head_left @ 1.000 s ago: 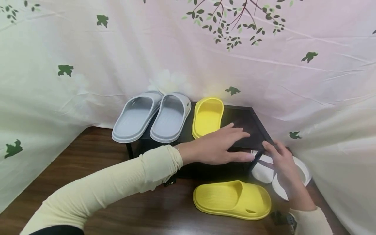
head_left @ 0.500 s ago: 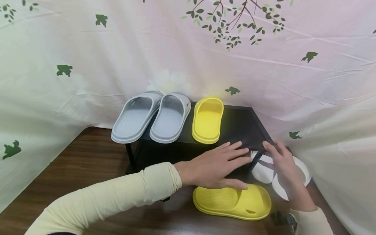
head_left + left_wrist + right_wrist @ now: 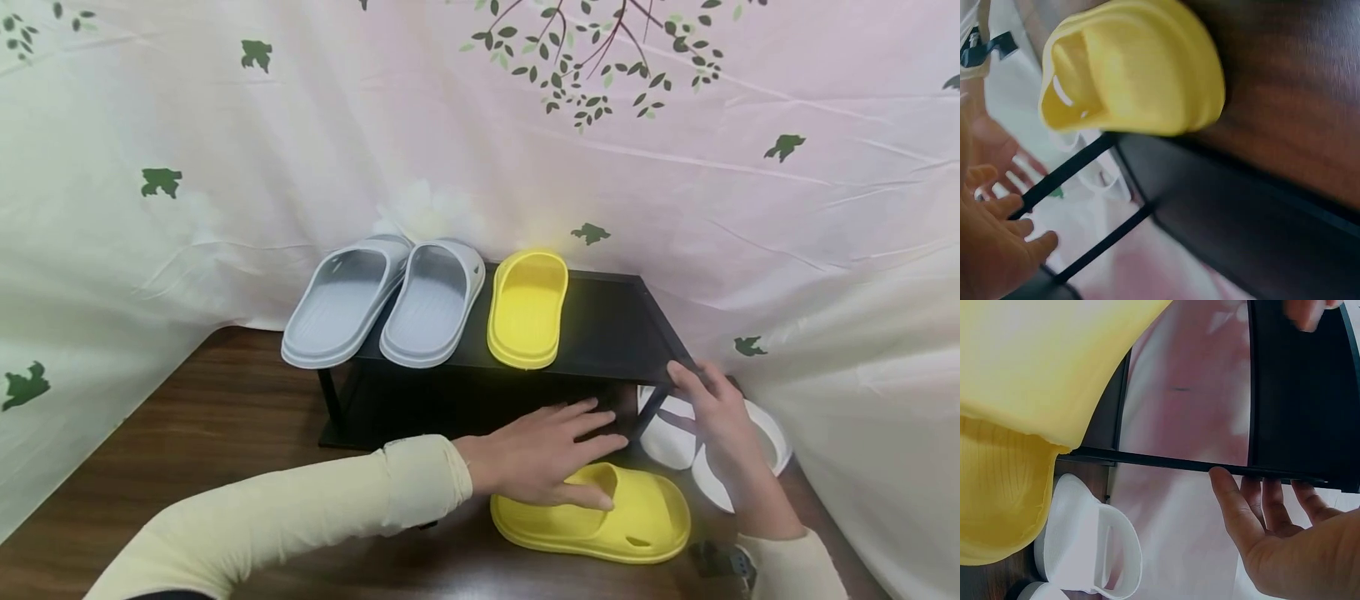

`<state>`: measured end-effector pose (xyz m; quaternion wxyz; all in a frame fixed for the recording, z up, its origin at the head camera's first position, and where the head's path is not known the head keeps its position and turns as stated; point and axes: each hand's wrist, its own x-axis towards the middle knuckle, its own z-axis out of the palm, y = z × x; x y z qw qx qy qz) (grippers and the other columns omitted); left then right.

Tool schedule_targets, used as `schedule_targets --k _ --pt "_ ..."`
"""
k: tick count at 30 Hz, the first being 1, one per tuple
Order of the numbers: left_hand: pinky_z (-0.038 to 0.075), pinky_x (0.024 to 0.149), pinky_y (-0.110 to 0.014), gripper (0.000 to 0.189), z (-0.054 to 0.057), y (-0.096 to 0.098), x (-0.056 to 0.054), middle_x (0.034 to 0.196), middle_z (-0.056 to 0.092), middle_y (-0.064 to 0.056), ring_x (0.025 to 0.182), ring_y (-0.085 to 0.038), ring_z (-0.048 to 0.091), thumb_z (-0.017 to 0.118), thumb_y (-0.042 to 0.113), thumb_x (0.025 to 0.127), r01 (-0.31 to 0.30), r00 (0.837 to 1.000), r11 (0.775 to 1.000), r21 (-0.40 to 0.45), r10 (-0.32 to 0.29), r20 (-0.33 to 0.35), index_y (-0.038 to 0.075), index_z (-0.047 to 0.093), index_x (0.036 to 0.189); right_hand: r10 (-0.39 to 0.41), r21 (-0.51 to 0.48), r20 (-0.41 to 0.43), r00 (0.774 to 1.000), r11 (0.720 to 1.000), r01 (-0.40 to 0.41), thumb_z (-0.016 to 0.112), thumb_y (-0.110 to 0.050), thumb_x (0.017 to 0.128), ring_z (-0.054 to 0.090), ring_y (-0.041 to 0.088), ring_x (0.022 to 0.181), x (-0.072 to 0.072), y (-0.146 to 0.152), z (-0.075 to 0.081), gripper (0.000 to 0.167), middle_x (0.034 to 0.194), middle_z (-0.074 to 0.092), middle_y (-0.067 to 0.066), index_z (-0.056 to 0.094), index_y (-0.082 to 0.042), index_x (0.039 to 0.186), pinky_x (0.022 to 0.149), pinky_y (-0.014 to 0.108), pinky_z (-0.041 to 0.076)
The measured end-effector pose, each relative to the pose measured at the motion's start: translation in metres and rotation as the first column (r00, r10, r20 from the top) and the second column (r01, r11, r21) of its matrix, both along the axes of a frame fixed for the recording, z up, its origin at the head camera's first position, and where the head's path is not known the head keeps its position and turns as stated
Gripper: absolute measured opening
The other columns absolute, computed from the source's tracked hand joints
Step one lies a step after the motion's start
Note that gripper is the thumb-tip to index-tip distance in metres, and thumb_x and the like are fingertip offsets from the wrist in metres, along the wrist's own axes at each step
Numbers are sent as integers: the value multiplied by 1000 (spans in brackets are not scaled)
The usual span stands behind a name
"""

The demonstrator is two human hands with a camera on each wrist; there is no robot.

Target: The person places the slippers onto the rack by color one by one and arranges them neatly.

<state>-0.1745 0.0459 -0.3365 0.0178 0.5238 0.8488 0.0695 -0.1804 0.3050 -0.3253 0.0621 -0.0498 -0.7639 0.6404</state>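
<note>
My left hand (image 3: 543,454), fingers spread and holding nothing, is over the yellow slipper (image 3: 645,517) lying sideways in front of the black shoe rack (image 3: 611,325). In the left wrist view its fingers (image 3: 1041,244) show beside the rack's thin bars. At the rack's right front corner, my right hand (image 3: 723,421) grips the edge, with fingertips along the side bar (image 3: 1179,464) in the right wrist view. Another yellow slipper (image 3: 527,308) stands on the top shelf, toe to the wall. Two grey slippers, the left one (image 3: 337,308) and the right one (image 3: 431,308), stand left of it.
White slippers (image 3: 667,437) are on the wooden floor (image 3: 247,392) at the rack's right side, partly hidden by my right hand. A lower black shelf (image 3: 420,408) lies beneath the top one. Printed cloth (image 3: 315,150) hangs close behind the rack and along both sides.
My left hand has come down from the rack's top front edge to the yellow slipper on the floor. My right hand has stayed at the rack's corner.
</note>
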Motion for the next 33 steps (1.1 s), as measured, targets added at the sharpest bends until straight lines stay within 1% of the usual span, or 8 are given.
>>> schedule_targets --k 4,8,11,14,18,25,29,33 --pt "34 115 -42 77 -14 8 1 163 29 3 150 -17 26 40 74 97 -82 988 997 10 80 128 31 30 160 -8 18 5 1000 1000 8 60 -39 103 58 -1 98 -1 0 0 33 130 43 5 49 -17 125 76 24 58" --pt "42 107 -37 80 -25 17 0 154 40 8 138 -12 40 46 77 92 -162 955 986 27 150 254 36 31 159 -19 31 12 1000 999 18 60 -41 102 54 8 105 -2 1 0 35 130 42 5 50 -17 125 76 23 58" --pt "47 98 -32 82 -31 24 -1 142 48 10 125 -10 48 53 78 88 -218 932 975 37 197 305 37 34 157 -18 22 15 1000 1000 17 60 -42 102 52 12 108 -3 0 2 34 130 43 4 50 -17 124 76 23 58" --pt "49 91 -31 84 -36 30 -3 136 52 10 118 -9 50 58 78 86 -261 915 964 42 233 329 34 39 155 -11 1 19 1000 1000 11 60 -40 102 53 12 109 -4 -1 3 32 128 44 4 50 -18 122 76 24 58" --pt "49 88 -30 82 -41 36 -6 133 55 10 114 -7 51 61 77 84 -290 901 956 53 254 351 32 45 151 -13 4 17 1000 1000 13 60 -40 102 51 18 114 -4 -2 3 32 131 42 6 50 -18 123 76 23 58" --pt "46 68 -25 61 -46 42 -9 103 59 14 90 -3 53 67 73 83 -307 902 951 41 276 333 31 63 127 -20 12 12 1000 1000 20 61 -39 102 50 20 115 -3 -3 3 35 136 39 9 49 -17 126 75 23 58" --pt "45 67 -25 54 -47 45 -10 96 57 14 84 -3 52 70 68 83 -328 892 944 32 299 340 29 65 120 -18 10 14 1000 1000 18 61 -39 102 51 17 112 -3 -3 2 35 136 40 10 49 -17 125 75 23 58" --pt "44 65 -23 51 -49 47 -11 91 56 14 81 -2 52 72 66 82 -334 888 942 31 304 344 28 65 115 -12 6 13 1000 1000 11 61 -39 102 52 12 108 -2 -2 2 36 136 40 10 49 -16 127 76 24 58"
